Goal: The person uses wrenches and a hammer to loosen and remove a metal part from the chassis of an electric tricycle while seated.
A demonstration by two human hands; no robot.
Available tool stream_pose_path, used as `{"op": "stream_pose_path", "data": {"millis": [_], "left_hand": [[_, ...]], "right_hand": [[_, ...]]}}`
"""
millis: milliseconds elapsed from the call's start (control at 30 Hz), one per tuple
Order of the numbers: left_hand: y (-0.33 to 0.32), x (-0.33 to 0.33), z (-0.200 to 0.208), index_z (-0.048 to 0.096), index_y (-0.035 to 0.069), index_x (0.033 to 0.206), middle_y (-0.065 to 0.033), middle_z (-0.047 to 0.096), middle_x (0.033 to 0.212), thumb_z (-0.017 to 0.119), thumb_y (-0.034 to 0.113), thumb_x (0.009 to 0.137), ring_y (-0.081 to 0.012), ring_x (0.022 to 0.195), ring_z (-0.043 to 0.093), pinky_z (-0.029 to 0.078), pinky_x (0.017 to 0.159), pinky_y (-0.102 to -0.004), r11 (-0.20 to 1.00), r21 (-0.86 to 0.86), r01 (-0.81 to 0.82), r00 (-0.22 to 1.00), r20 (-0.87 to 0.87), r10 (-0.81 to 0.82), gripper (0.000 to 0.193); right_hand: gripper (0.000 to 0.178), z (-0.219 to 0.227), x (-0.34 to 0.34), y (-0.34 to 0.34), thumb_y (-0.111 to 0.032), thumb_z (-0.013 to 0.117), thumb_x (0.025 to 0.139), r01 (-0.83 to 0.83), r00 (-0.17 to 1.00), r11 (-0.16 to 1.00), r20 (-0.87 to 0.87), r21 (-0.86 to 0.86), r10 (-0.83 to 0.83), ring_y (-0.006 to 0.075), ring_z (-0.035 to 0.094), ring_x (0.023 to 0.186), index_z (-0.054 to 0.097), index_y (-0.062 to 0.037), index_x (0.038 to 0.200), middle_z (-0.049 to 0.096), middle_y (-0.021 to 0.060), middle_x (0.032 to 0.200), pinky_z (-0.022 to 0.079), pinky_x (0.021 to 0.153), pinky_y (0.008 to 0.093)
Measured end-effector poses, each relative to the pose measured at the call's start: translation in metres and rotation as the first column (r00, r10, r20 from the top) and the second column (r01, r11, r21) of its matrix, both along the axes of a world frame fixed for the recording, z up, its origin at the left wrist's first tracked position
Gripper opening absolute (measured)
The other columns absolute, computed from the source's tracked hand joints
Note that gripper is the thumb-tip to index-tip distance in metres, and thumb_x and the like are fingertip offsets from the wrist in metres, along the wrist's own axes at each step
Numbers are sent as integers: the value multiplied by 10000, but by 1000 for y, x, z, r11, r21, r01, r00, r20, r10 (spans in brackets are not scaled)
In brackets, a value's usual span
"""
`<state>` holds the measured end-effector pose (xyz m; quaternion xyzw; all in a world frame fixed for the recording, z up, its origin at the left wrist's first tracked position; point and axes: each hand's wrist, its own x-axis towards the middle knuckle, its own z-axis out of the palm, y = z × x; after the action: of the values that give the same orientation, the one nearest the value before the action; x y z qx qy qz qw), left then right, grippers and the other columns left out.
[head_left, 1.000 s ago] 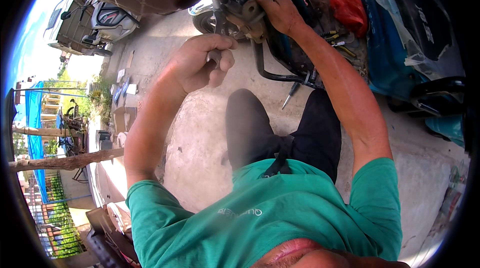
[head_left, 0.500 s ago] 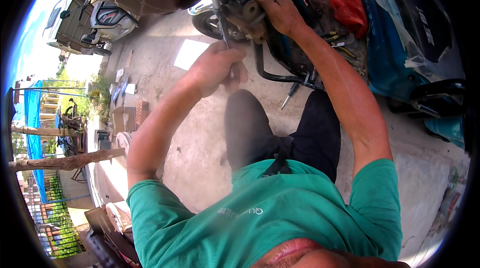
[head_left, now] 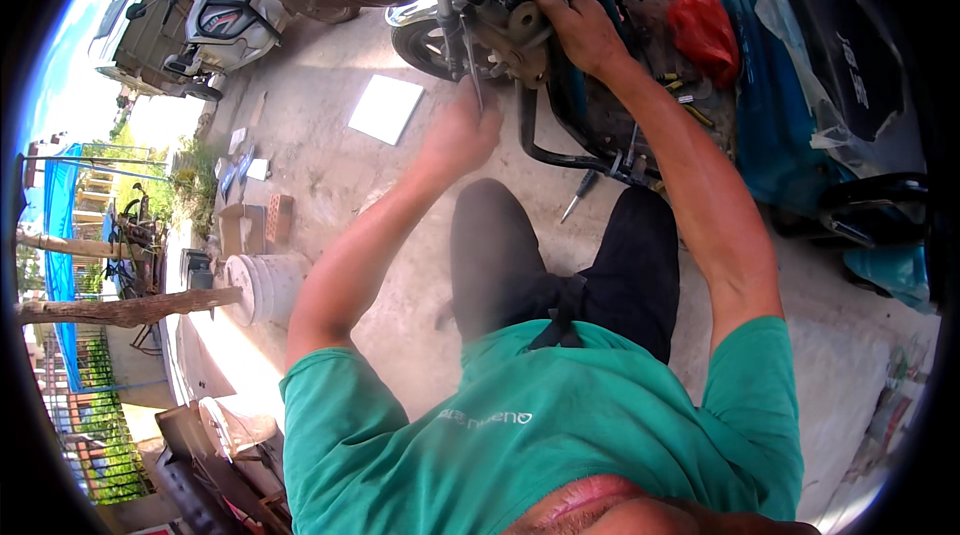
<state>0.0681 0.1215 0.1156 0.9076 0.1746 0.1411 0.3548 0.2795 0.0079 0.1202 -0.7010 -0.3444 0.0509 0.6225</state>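
Note:
In front of me is the exposed front end of a scooter (head_left: pixel 527 30), with bare metal parts and black frame tubing (head_left: pixel 530 130). My left hand (head_left: pixel 462 135) is closed around a slim metal hand tool (head_left: pixel 472 63), whose shaft points up toward the metal parts; its exact kind is unclear. My right hand (head_left: pixel 585 30) grips the dark upper part of the frame, with the thumb on its near side and some fingertips hidden. Between my knees, a screwdriver (head_left: pixel 578 197) lies by the lower tubing. A dark cover overhead hides the scooter's top.
Right of the frame, a red plastic bag (head_left: pixel 703 33) and several tools (head_left: pixel 690 105) lie on the footboard, beside teal body panels (head_left: pixel 770 125). A white sheet (head_left: pixel 386 108) lies on the concrete. Farther left are a brick (head_left: pixel 279 219), a white bucket (head_left: pixel 270 289) and a parked three-wheeler (head_left: pixel 225 25).
My left hand has shifted slightly right with the tool, which stands closer to the metal parts. My right hand keeps its hold. The view has shifted slightly.

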Motion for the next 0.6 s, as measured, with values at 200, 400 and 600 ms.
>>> {"op": "stream_pose_path", "data": {"millis": [200, 400, 600], "left_hand": [[85, 28, -6, 530, 80, 1266, -195, 743, 879, 598, 229, 920, -437, 821, 716, 559, 714, -549, 776, 625, -87, 976, -103, 193, 383], [190, 68, 70, 716, 102, 1136, -185, 746, 984, 595, 188, 919, -414, 878, 721, 580, 703, -527, 472, 878, -73, 995, 95, -23, 263], [161, 67, 62, 706, 140, 1157, -168, 736, 1106, 564, 226, 939, -409, 1002, 708, 572, 806, -527, 595, 791, -143, 975, 11, 221, 274]], "right_hand": [[869, 6, 4, -2, -741, 586, 894, -66, 996, 997, -56, -30, 64, 387, 647, 1203, 582, 17, 1319, 670, 283, 1237, 465, 1033, 425], [823, 0, 5, 1, -710, 582, 921, -60, 998, 998, -25, -7, 60, 373, 644, 1188, 581, 8, 1325, 673, 261, 1219, 462, 1031, 411], [758, 4, 2, -4, -651, 592, 950, -68, 995, 997, -71, 47, 71, 328, 647, 1188, 578, 6, 1328, 676, 237, 1230, 461, 1029, 395]]}}
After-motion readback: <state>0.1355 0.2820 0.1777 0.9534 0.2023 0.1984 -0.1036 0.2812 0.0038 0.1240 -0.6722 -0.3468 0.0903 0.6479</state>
